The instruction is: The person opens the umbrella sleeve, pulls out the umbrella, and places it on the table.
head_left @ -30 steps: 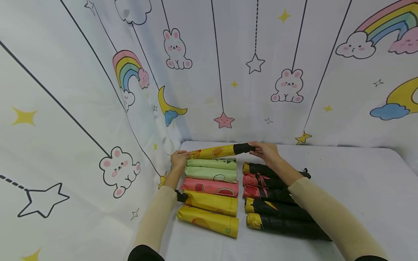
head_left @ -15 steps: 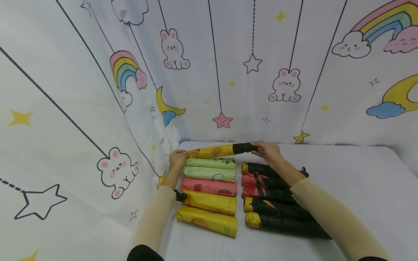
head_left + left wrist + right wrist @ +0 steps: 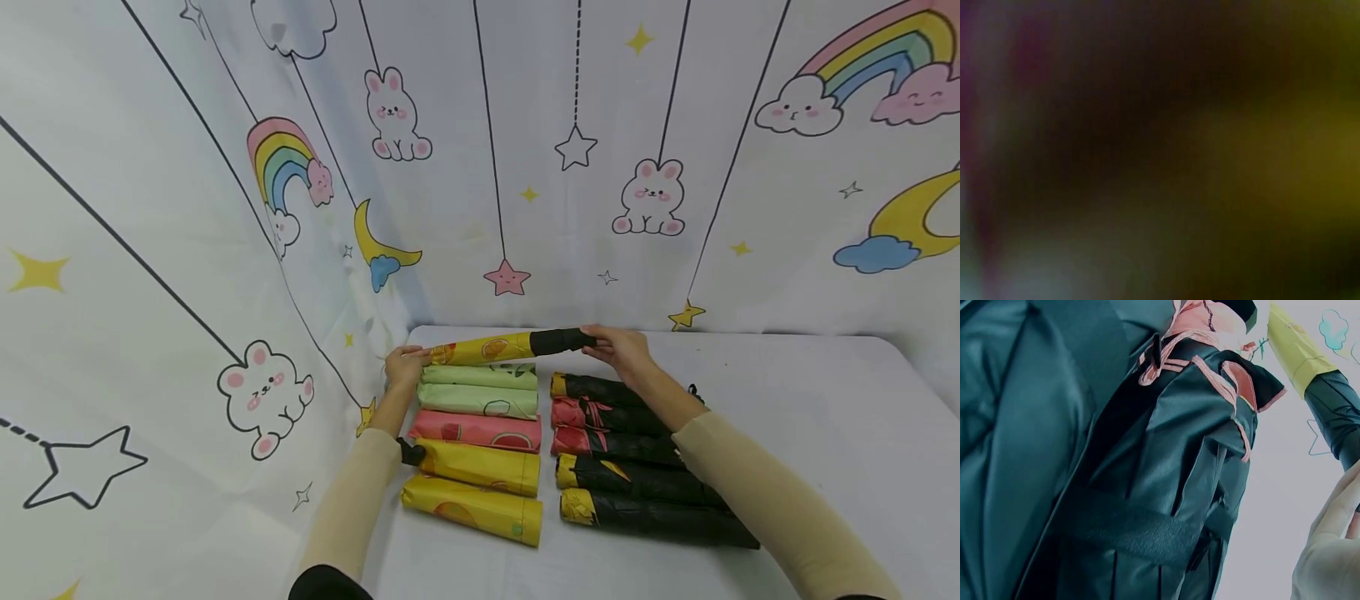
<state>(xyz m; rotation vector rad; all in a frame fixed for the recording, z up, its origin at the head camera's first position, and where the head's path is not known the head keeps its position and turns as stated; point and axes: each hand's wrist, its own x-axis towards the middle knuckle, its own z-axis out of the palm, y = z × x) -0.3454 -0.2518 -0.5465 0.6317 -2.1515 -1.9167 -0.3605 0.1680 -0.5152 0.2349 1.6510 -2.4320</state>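
At the table's far edge, a yellow fruit-printed umbrella sleeve (image 3: 483,347) is held raised and slightly tilted, its right end higher. My left hand (image 3: 403,368) grips the sleeve's left end. From the other end sticks a black folded umbrella (image 3: 558,341), whose tip my right hand (image 3: 621,350) pinches. Part of the umbrella is hidden inside the sleeve. The right wrist view catches the edge of my right hand (image 3: 1329,556), with the sleeve (image 3: 1297,347) and the black part beyond. In the left wrist view everything is dark and blurred.
Below the held sleeve lies a column of green (image 3: 480,400), pink (image 3: 476,430) and yellow (image 3: 476,467) fruit-printed sleeves. To its right are several black folded umbrellas (image 3: 652,512) with yellow or pink ends. A white cartoon-printed curtain (image 3: 555,250) borders the table's back and left.
My right hand has moved slightly right, and a longer stretch of black umbrella shows outside the yellow sleeve. My left hand keeps its grip. The head view has shifted a little.
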